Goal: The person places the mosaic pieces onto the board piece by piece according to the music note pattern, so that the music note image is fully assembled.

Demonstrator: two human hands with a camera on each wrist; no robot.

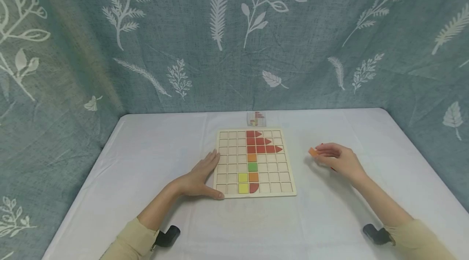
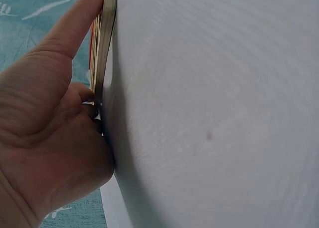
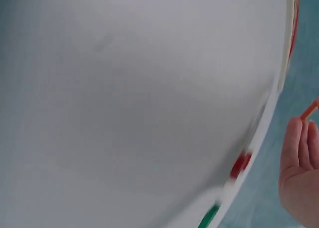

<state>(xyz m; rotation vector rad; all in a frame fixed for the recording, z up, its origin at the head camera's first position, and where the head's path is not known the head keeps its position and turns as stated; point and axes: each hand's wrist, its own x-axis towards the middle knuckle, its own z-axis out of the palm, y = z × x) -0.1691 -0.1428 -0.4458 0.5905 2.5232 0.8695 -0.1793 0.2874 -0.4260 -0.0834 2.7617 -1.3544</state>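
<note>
A wooden grid board (image 1: 272, 177) lies on the white table. Up its middle run several red pieces (image 1: 256, 142), some with pointed ends, above an orange square, a green square (image 1: 253, 167), another orange square, a rounded red piece (image 1: 254, 188) and two yellow squares (image 1: 243, 182). My left hand (image 1: 199, 179) rests at the board's lower left, fingers along the left edge and thumb at the corner. To the right of the board, my right hand (image 1: 341, 162) pinches an orange tile (image 1: 312, 152) at its fingertips, raised over the table.
Just behind the board stands a small clear holder (image 1: 255, 119) with a coloured pattern. Red pieces (image 3: 241, 164) and a green piece (image 3: 208, 216) lie on the table near my right hand. A leaf-patterned curtain (image 1: 234, 68) hangs behind the table.
</note>
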